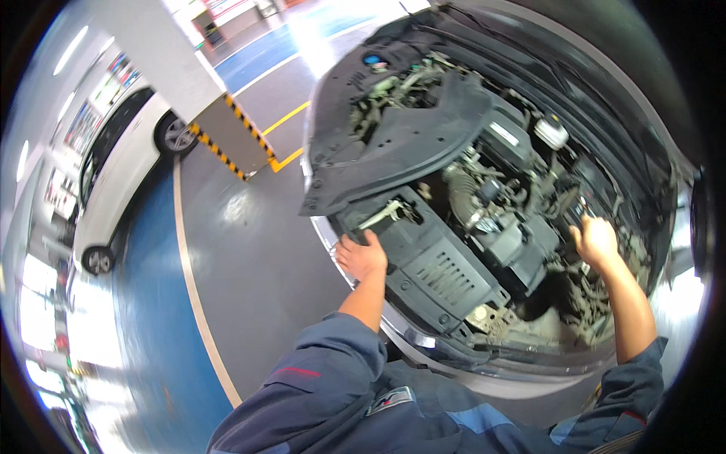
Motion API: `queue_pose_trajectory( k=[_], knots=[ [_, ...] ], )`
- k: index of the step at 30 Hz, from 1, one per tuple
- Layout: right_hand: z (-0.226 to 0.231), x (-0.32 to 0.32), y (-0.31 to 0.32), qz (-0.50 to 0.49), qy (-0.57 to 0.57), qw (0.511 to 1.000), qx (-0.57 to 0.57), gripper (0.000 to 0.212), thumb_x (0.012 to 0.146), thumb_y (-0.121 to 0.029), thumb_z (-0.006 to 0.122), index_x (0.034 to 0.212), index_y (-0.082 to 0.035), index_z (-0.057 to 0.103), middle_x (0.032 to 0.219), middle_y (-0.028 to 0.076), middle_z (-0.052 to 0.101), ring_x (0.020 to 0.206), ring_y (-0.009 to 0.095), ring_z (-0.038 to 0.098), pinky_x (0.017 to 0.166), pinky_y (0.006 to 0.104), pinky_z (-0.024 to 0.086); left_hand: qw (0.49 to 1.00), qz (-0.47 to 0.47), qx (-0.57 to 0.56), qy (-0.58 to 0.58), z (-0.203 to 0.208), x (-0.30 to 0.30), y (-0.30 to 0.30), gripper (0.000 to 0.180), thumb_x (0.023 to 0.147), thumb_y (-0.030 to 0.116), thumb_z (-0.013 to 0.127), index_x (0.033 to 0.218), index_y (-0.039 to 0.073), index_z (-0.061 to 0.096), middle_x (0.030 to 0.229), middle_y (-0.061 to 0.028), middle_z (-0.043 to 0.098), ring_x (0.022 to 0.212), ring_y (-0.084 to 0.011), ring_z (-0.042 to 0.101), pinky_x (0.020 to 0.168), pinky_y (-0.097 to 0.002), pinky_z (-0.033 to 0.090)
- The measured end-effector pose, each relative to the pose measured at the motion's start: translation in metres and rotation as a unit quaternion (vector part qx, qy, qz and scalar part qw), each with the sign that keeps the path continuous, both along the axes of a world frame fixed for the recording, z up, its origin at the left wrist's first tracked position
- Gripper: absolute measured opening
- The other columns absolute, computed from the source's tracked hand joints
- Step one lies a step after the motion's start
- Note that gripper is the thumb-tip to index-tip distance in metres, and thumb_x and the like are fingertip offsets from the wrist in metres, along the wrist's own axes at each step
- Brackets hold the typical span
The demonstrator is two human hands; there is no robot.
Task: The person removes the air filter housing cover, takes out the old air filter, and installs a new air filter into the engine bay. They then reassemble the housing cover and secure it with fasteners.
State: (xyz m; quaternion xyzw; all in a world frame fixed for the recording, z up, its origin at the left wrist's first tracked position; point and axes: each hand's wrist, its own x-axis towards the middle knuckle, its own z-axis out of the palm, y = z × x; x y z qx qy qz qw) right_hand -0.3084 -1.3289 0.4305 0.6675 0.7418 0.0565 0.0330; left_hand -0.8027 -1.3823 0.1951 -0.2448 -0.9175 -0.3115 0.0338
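While the left hand (361,256) gripped the front edge of the car (333,238) for balance, the right hand (596,240) pinched a small tool (584,206) deep in the engine (491,204), best moved slowly.

There are two cars in view: one white car (113,174) parked at the left and one car with its engine bay (499,204) open. The white car shows two wheels – one front, one rear. Two hands are seen: the left hand (361,256) and the right hand (595,240), each on one bare forearm with one blue sleeve. In the engine bay I count one blue cap (371,59), one white reservoir (551,132) and one ribbed hose (459,193). There is one pillar (162,53) with one yellow-and-black striped guard (231,136) – and one white line (198,303) curves on the floor.
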Motion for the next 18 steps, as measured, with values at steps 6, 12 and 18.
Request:
queue_pose_trajectory(
  k=[6,12,18],
  knots=[
    [0.009,0.002,0.008,0.069,-0.027,0.992,-0.098,0.041,0.085,-0.025,0.082,0.115,-0.004,0.061,0.114,0.023,0.069,0.111,0.047,0.067,0.093,0.0531,0.056,0.999,0.009,0.013,-0.051,0.005,0.002,-0.002,0.078,0.092,0.056,0.066,0.149,0.003,0.052,0.157,-0.0214,0.048,0.151,-0.0388,0.038,0.128,-0.0549,0.022],
    [0.004,0.010,0.007,-0.047,0.001,0.997,-0.061,0.035,0.095,-0.033,0.075,0.088,0.002,0.072,0.092,0.028,0.074,0.092,0.046,0.073,0.085,0.0536,0.058,0.996,-0.009,-0.001,-0.093,0.010,0.003,-0.004,0.080,0.094,0.057,0.065,0.153,0.005,0.047,0.164,-0.0191,0.042,0.157,-0.0352,0.031,0.132,-0.0526,0.015],
    [0.018,0.013,0.016,0.368,-0.251,0.881,-0.161,0.046,0.087,-0.047,0.082,0.090,-0.003,0.070,0.102,0.023,0.077,0.101,0.042,0.075,0.088,0.0518,0.058,0.995,-0.011,0.003,-0.095,0.010,0.003,-0.003,0.079,0.094,0.056,0.066,0.152,0.005,0.048,0.163,-0.0206,0.042,0.157,-0.0370,0.031,0.131,-0.0541,0.016]
  ],
)
